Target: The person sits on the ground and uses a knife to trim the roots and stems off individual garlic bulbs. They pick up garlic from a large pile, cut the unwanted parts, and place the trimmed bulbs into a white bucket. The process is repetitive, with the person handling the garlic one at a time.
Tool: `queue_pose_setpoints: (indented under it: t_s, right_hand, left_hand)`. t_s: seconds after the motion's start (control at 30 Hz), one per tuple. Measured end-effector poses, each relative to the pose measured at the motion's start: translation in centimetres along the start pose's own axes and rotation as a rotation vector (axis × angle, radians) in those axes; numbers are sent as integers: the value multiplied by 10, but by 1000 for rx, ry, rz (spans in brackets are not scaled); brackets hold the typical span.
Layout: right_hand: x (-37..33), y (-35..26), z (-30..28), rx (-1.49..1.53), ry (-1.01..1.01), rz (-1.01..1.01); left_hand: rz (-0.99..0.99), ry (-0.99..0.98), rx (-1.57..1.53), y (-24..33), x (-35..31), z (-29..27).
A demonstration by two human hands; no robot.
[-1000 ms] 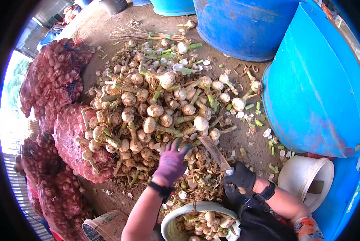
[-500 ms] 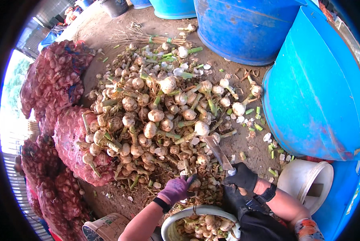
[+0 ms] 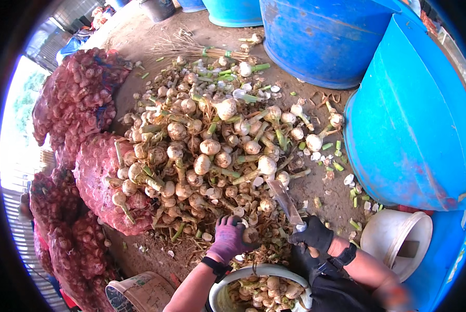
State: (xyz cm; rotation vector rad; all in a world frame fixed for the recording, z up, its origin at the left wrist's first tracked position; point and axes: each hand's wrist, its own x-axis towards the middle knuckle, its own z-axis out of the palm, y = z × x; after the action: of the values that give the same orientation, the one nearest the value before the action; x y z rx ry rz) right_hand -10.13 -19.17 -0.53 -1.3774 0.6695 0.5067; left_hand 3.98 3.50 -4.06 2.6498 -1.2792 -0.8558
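Gripping a knife [image 3: 285, 204], right hand [image 3: 314, 236] clenched, left hand [image 3: 229, 239] curled round a garlic bulb [image 3: 251, 235].

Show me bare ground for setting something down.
The barest ground lies between the upper red net sack and the twig broom. A smaller patch, with some scraps, lies between the middle net sack and the grimy bucket. It's crowded across the bulb pile, and cut stems litter the ground towards the light-blue tub.
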Motion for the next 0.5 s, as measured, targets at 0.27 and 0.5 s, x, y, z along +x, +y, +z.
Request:
queue_pose_setpoints:
  t_s: [0.27, 0.5]
  right_hand:
    - [-7, -1, 0, -110, 9, -10]
    - [-19, -23, 15, -540, 46, -377]
  left_hand:
    - [-228, -89, -1485, -12, -12, 9]
    - [-105, 120, -1706, 2, -29, -19]
